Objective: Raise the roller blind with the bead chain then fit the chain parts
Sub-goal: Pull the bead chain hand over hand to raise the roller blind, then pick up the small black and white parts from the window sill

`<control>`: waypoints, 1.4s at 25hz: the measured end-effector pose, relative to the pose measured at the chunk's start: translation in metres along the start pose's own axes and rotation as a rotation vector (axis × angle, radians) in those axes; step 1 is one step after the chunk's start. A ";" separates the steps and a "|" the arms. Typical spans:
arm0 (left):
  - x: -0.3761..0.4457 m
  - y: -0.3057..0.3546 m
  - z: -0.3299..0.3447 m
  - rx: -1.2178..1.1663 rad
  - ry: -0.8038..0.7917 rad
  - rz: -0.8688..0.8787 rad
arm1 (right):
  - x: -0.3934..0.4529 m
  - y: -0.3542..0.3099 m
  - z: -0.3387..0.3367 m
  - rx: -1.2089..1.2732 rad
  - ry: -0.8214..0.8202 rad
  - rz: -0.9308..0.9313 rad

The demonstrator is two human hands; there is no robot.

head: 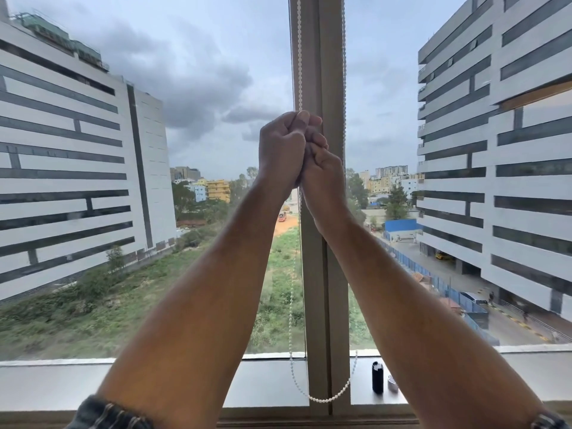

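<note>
Gripping the left strand of the white bead chain (pixel 299 57) with both hands stacked in front of the window mullion (pixel 328 274): left hand (pixel 283 150) on top, fist closed round the strand, right hand (pixel 323 174) just beneath and touching it, its grip also closed on the same strand. Hanging slack below the fists, looping low near the sill (pixel 266 382) and rising again up the mullion's right side. Not showing any blind fabric over the glass, so probably nearing or reaching the raised position. Standing on the sill to the right of the loop: a small black cylinder (pixel 377 377) and a small pale piece (pixel 393 383) beside it, likely the chain parts waiting to be fitted.

Risking, from here, a snapped or derailed chain by hauling hard against a blind already fully wound. Risking also, with a swinging loop, knocking the small parts off the sill.
</note>
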State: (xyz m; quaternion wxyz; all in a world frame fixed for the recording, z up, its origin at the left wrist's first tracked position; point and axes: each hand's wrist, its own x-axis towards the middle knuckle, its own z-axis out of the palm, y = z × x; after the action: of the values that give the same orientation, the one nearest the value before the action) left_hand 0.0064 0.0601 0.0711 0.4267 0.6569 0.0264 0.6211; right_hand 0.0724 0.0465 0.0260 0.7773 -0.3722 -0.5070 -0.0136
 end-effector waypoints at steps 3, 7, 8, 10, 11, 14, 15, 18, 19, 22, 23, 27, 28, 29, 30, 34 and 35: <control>-0.010 -0.010 0.000 -0.010 0.009 -0.014 | -0.010 0.008 -0.005 -0.156 0.055 -0.018; -0.019 -0.019 0.001 -0.049 0.001 -0.029 | -0.024 0.014 -0.008 -0.355 0.147 -0.068; -0.021 -0.020 0.001 -0.054 -0.001 -0.032 | -0.026 0.014 -0.009 -0.365 0.158 -0.079; -0.023 -0.022 0.001 -0.057 -0.002 -0.040 | -0.030 0.013 -0.011 -0.376 0.158 -0.080; -0.025 -0.023 0.001 -0.052 -0.004 -0.043 | -0.033 0.013 -0.012 -0.381 0.154 -0.078; -0.030 -0.029 0.001 -0.030 -0.013 -0.054 | -0.038 0.015 -0.015 -0.404 0.144 -0.090; -0.031 -0.031 0.000 -0.031 -0.016 -0.060 | -0.040 0.016 -0.017 -0.408 0.142 -0.096; -0.034 -0.037 0.002 -0.046 -0.018 -0.075 | -0.046 0.018 -0.020 -0.423 0.131 -0.112; -0.035 -0.039 0.003 -0.046 -0.017 -0.082 | -0.049 0.018 -0.021 -0.443 0.135 -0.126; -0.042 -0.042 0.006 -0.012 0.019 -0.066 | -0.057 0.015 -0.028 -0.508 0.202 -0.258; -0.045 -0.043 0.007 0.033 0.046 -0.033 | -0.060 0.015 -0.031 -0.524 0.229 -0.309; -0.068 -0.040 0.013 0.203 0.211 0.159 | -0.075 0.014 -0.045 -0.574 0.307 -0.482; -0.075 -0.039 0.016 0.233 0.262 0.217 | -0.078 0.014 -0.050 -0.600 0.338 -0.551; -0.082 -0.039 0.017 0.257 0.313 0.291 | -0.080 0.014 -0.055 -0.623 0.381 -0.630; -0.088 -0.039 0.020 0.275 0.357 0.378 | -0.081 0.013 -0.060 -0.636 0.432 -0.701; -0.106 -0.036 0.032 0.330 0.334 0.675 | -0.087 0.006 -0.080 -0.564 0.581 -0.753; -0.110 -0.036 0.036 0.328 0.299 0.710 | -0.088 0.005 -0.084 -0.530 0.624 -0.722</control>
State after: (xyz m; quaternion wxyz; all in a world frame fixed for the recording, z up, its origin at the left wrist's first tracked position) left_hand 0.0293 0.0016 -0.0327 0.0671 0.5869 -0.0414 0.8058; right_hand 0.0975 -0.0313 -0.0643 0.7163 -0.3361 -0.3269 -0.5169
